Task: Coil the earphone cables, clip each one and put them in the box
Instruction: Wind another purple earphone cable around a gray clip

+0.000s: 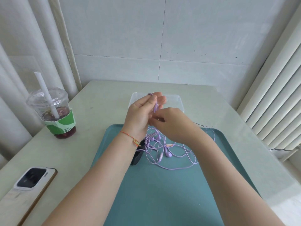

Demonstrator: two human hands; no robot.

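My left hand (143, 110) is raised over the tray (162, 193), palm toward me, thumb pinching lilac cable (156, 107) loops against the fingers; the loops run roughly vertical, from fingertips down past the palm. My right hand (171, 124) sits just beside it, fingers curled, pinching the same cable at the left palm. The rest of the cable hangs down into a loose tangle (162, 150) on the tray. Earbuds: three visible, earphone count cannot tell. One dark clip-like thing (137, 158) lies on the tray under my left wrist, partly hidden. One clear box (178, 101) stands behind the hands, just beyond the tray. Left on the table (91, 128): one cup (53, 115), one phone (27, 188).
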